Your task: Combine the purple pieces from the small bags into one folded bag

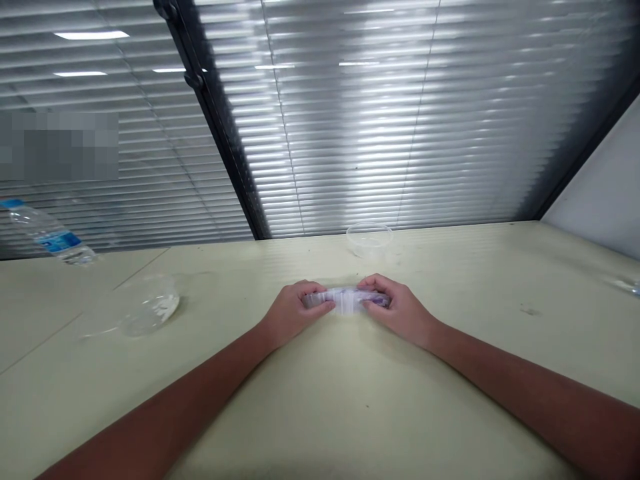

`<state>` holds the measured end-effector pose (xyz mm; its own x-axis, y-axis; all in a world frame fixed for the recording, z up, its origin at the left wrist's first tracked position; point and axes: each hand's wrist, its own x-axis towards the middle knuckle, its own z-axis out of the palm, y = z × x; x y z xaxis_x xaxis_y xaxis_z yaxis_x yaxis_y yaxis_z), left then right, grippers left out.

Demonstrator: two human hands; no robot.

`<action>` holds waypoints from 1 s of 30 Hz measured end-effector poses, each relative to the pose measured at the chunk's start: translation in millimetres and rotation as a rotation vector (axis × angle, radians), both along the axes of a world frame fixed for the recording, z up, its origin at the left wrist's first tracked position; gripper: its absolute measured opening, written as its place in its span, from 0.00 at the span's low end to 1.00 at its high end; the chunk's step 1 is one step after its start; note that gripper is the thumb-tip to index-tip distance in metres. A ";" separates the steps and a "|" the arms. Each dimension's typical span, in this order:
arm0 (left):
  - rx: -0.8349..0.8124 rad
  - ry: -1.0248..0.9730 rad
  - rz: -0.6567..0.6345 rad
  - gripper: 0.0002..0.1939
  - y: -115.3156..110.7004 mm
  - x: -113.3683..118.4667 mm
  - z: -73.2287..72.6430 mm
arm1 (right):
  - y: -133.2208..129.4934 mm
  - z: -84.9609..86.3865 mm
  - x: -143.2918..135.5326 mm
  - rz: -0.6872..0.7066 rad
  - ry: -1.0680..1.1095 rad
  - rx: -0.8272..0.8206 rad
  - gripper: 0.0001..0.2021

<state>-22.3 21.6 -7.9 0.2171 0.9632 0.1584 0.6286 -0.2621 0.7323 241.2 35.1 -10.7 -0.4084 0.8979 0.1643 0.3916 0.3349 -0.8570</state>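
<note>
Between both hands, low over the middle of the table, is a flat, whitish-purple bundle [345, 300], blurred, with a paler band across its centre; its exact kind is unclear. My left hand [295, 310] pinches the left end, thumb on the near side and fingers behind. The right end sits in the grip of my right hand [399, 308], held the same way. Just beyond the hands stands a clear round plastic container [370, 241].
A pale table [320, 407] extends to a glass partition with blinds [375, 133]. On the left lies a clear plastic piece [150, 310] with a thin handle-like strip. A water bottle [55, 237] with a blue cap stands farther left. Something clear [627, 287] shows at the right edge.
</note>
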 end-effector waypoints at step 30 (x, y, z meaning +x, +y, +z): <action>0.014 0.027 -0.037 0.20 0.2 -1.4 -1.9 | -3.4 1.5 0.9 -0.087 0.020 0.067 0.03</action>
<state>-23.7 21.8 -9.8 0.2569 0.9522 0.1651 0.6377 -0.2954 0.7114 242.2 31.7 -9.1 -0.3256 0.9165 0.2325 0.4047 0.3573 -0.8418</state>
